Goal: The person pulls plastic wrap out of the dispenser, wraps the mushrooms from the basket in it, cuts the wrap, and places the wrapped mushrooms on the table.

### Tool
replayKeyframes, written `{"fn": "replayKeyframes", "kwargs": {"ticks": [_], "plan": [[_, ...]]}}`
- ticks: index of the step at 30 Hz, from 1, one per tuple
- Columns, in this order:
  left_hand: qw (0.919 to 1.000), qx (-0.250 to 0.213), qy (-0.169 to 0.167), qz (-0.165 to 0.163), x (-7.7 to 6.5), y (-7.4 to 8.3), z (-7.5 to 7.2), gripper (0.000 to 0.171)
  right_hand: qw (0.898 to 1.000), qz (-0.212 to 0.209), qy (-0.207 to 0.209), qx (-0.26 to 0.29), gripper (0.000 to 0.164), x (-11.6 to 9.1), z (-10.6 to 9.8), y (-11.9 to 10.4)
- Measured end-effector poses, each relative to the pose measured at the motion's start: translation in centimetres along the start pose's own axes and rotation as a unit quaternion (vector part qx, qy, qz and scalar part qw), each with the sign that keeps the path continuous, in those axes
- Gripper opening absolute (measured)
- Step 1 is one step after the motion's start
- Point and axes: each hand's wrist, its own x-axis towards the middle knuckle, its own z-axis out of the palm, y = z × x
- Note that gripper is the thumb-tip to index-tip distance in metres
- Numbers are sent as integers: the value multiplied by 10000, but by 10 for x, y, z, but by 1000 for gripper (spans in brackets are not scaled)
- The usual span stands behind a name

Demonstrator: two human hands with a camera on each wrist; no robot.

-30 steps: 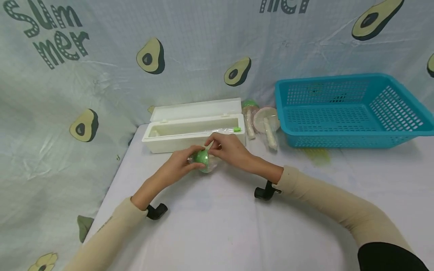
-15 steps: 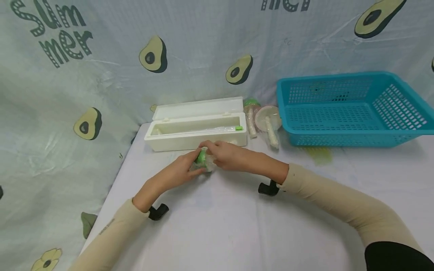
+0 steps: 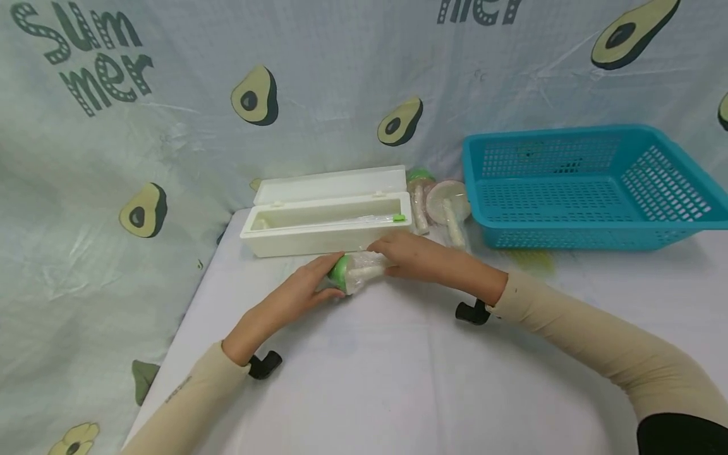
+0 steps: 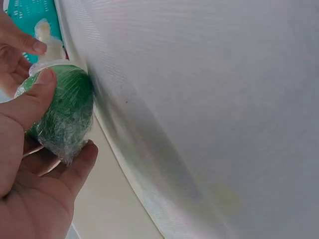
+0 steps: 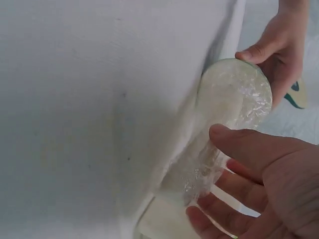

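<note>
Both hands are on a toy mushroom wrapped in clear plastic, with a green cap and a pale stem. It lies sideways in front of the white box, stem to the right. My left hand grips the cap, its thumb and fingertips round the green dome in the left wrist view. At the stem end, my right hand holds the wrapped stem between thumb and fingers. The long white box stands just behind, lid raised, with a clear-wrapped item with a green end inside.
Right of the box lie two more wrapped pieces: one with a green top and one with a pale pink disc. A blue perforated basket stands at the back right. Behind the white-covered table hangs an avocado-print sheet.
The right hand has shifted right, from beside the cap to the stem end. The mushroom's stem, largely hidden earlier, now shows between the hands. The left hand stays at the cap.
</note>
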Motion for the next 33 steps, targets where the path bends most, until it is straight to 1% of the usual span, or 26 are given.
{"fn": "replayKeyframes", "kwargs": {"ticks": [2, 4, 6, 8, 10, 13, 17, 19, 21, 23, 25, 27, 28, 30, 33], "plan": [[9999, 37, 4, 119, 1, 0, -1, 76, 9998, 43, 5, 209, 54, 0, 2, 0], [9999, 20, -29, 163, 2, 0, -2, 75, 9984, 94, -89, 552, 58, 0, 3, 0], [9998, 2, -64, 181, 3, 0, -3, 74, 9961, 32, -201, 855, 59, 0, 4, 0], [9998, 16, -80, 185, 4, 1, -3, 73, 9939, -39, -331, 1048, 60, -1, 4, 0], [9996, 83, -95, 238, 4, 1, -3, 73, 9930, -141, -387, 1105, 61, -3, 4, 0], [9996, 58, -181, 212, 5, 3, -4, 75, 9922, -250, -421, 1146, 67, -6, 5, 1], [9995, -105, -303, 50, 6, 6, -7, 79, 9915, -249, -460, 1192, 77, -9, 5, 4], [9993, -173, -337, -9, 6, 7, -9, 79, 9934, -228, -415, 1049, 77, -11, 7, 6], [9990, -271, -347, -85, 6, 7, -10, 78, 9955, -96, -323, 889, 74, -15, 8, 9], [9987, -343, -308, -194, 5, 6, -11, 76, 9971, 131, -191, 722, 66, -21, 10, 13], [9987, -371, -181, -285, 4, 3, -12, 75, 9960, 454, -68, 767, 54, -27, 11, 17], [9989, -362, 12, -307, 3, 1, -13, 73, 9938, 621, 106, 917, 38, -31, 12, 20], [9988, -379, 103, -294, 2, -1, -14, 72, 9930, 624, 200, 984, 31, -33, 13, 22], [9983, -461, 263, -259, 1, -3, -14, 71, 9911, 578, 354, 1147, 22, -34, 14, 23], [9958, -777, 416, -260, 1, -3, -12, 67, 9903, 445, 519, 1209, 17, -36, 16, 25]]}}
